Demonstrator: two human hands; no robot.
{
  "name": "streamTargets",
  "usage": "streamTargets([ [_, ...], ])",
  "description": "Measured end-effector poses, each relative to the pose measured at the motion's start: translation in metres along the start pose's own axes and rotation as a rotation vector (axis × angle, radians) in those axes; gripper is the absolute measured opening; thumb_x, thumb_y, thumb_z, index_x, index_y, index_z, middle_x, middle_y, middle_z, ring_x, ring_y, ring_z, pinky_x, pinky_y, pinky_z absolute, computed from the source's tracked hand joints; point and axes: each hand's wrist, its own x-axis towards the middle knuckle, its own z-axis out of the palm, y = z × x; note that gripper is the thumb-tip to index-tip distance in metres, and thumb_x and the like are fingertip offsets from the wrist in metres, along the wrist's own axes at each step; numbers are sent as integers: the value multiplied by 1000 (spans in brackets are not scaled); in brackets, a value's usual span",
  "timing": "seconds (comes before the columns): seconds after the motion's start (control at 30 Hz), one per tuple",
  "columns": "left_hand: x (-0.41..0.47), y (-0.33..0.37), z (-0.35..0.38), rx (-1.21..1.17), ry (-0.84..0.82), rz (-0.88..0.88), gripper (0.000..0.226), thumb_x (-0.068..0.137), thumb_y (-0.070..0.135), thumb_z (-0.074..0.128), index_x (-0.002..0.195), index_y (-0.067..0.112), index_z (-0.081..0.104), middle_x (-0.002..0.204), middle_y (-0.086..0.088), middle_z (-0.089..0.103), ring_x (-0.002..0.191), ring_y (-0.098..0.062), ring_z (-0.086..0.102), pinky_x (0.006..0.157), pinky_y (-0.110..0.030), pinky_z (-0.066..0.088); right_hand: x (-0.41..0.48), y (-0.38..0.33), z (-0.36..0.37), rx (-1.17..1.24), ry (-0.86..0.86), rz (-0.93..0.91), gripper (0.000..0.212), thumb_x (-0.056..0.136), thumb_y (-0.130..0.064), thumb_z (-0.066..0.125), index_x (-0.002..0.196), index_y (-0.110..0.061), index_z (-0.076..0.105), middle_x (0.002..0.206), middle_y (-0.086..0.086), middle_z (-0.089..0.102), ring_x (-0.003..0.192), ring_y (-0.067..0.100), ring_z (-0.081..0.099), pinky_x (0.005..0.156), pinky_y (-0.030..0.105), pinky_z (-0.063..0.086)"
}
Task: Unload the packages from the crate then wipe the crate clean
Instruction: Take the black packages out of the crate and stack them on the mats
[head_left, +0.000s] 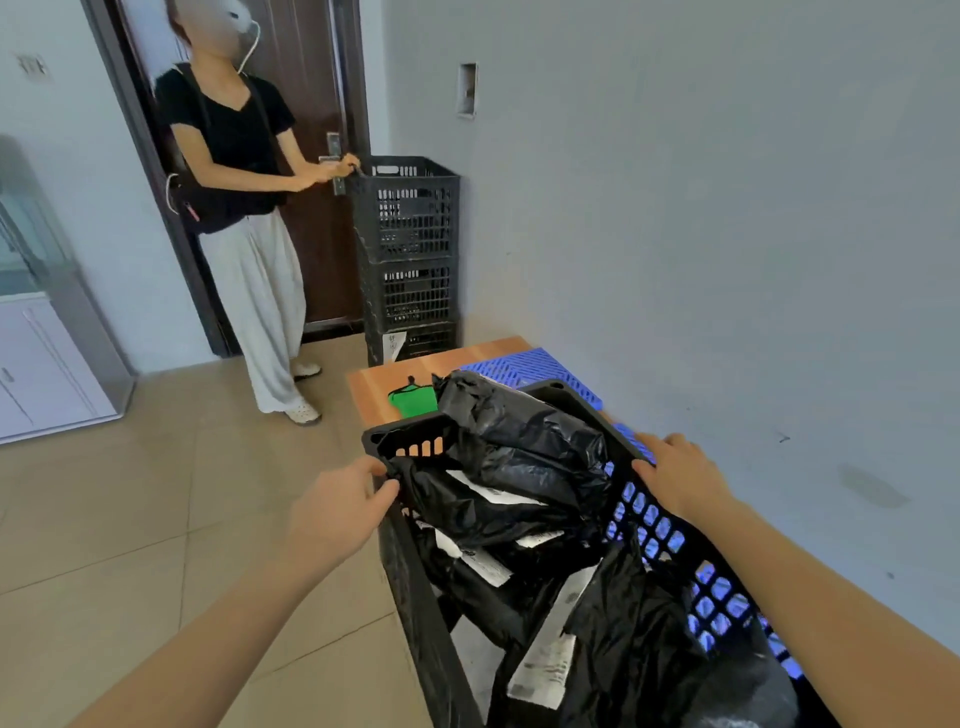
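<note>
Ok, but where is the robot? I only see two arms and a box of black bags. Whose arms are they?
There is no robot here. A person wears a camera on the head, so you see their own arms from above. The left hand grips one side of the black crate, and the right hand holds the other side. The crate is full of packages in black bags with white labels. Under it is a blue mat on a wooden table. A green thing lies beyond it. Another person stands at the door beside a stack of crates.
</note>
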Motion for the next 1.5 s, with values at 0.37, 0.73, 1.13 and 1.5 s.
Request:
streamTargets([
  [0.37,73,-29,-33,-123,-28,287,30,94,45,53,121,32,60,76,16,62,84,-12,62,76,-31,52,-21,-85,-20,191,57,179,43,99,-40,39,138,-23,46,122,11,52,112,32,53,97,45,44],
  [0.73,166,19,-15,-163,-86,495,31,94,48,53,118,31,60,99,12,60,88,-11,58,73,-31,47,9,-113,-10,388,144,277,42,100,-41,41,137,-22,47,121,5,60,104,24,58,90,38,49],
  [1.13,243,41,16,-425,-835,554,84,65,85,56,137,44,40,125,12,54,119,-8,51,98,-28,42,13,-145,-3,571,214,519,39,99,-34,47,134,-18,51,110,1,65,99,16,59,86,25,43],
  [1.5,266,36,35,-374,-1043,840,95,58,84,65,139,46,34,145,11,43,132,-13,44,106,-37,43,16,-239,-2,704,400,862,39,103,-32,37,138,-20,47,132,3,57,120,21,53,87,26,38],
])
